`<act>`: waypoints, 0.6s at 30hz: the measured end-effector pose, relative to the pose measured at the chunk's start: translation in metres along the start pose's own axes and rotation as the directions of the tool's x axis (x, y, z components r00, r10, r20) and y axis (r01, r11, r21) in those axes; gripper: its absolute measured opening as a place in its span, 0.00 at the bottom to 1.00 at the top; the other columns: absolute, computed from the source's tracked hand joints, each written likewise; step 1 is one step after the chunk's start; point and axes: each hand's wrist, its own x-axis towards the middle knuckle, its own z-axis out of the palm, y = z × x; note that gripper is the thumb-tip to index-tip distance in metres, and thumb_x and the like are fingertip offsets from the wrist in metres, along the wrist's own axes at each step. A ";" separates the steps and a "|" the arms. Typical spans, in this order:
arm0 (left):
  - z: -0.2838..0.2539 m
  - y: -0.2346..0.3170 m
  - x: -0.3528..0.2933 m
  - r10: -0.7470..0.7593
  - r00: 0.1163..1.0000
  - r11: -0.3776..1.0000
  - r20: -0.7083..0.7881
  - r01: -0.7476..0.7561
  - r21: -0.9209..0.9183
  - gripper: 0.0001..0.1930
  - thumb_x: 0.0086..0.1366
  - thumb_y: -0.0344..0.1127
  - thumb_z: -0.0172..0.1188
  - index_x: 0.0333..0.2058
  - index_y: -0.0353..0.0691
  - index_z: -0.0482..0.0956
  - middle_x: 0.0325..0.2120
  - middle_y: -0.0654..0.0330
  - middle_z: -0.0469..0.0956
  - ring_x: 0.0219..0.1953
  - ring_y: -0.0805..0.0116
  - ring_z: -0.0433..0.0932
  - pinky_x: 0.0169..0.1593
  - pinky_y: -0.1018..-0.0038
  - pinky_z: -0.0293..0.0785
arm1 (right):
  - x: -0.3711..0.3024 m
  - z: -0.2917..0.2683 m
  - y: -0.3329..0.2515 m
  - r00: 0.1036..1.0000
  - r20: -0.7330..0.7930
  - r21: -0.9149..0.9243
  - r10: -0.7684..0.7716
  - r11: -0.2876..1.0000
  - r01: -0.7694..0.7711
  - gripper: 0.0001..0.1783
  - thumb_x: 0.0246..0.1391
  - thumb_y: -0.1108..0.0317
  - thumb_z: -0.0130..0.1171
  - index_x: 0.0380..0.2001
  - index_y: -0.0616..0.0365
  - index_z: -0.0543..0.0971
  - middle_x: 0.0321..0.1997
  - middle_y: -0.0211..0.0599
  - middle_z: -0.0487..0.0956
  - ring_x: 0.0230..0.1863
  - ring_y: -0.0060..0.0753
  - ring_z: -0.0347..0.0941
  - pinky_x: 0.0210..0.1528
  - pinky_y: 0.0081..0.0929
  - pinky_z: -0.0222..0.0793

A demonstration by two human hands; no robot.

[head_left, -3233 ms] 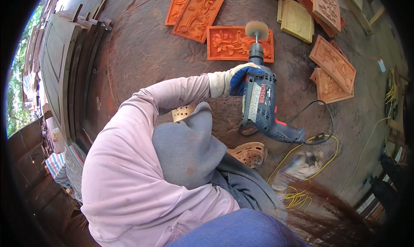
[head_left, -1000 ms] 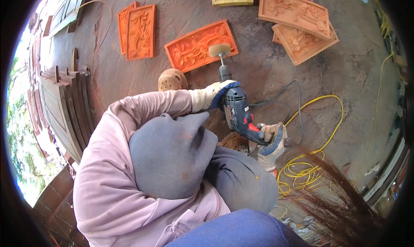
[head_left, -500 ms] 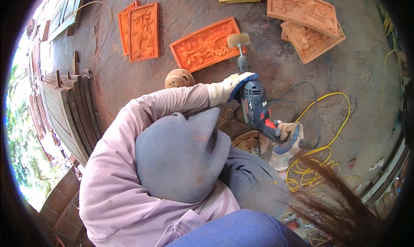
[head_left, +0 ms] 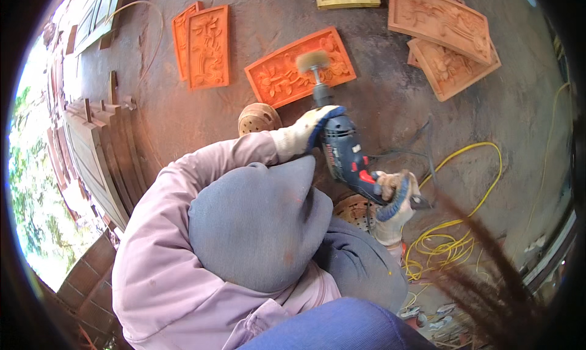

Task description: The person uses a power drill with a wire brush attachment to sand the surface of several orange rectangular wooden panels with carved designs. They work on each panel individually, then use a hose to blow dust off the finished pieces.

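My left hand, in a white glove with blue coating, wraps the front of a dark blue power drill. At the drill's rear handle, by the red trigger, my right hand closes in a similar soiled glove. A round, tan bristle brush is fitted in the chuck. It lies over the middle of an orange carved wood panel; whether the bristles touch the carving I cannot tell. The panel lies tilted on the floor and shows relief flowers and leaves.
Two orange panels overlap at the far left. Paler carved panels are stacked at the far right. A yellow cord lies coiled right of the drill. Perforated round objects sit nearby. Framed boards lean at left. Dark blurred strands cross the lower right.
Both hands have swung the drill to the left. Its brush has passed from the panel's right end to the middle. The whole view has shifted slightly.
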 end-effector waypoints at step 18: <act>0.012 0.012 0.040 -0.092 0.991 0.906 -0.095 0.044 -0.421 0.19 0.61 0.56 0.56 0.38 0.47 0.76 0.31 0.63 0.79 0.31 0.66 0.78 0.38 0.64 0.75 | 0.091 0.025 -0.046 0.979 0.188 -0.095 0.083 0.993 -0.066 0.16 0.64 0.65 0.47 0.21 0.56 0.65 0.15 0.27 0.61 0.17 0.23 0.62 0.32 0.31 0.70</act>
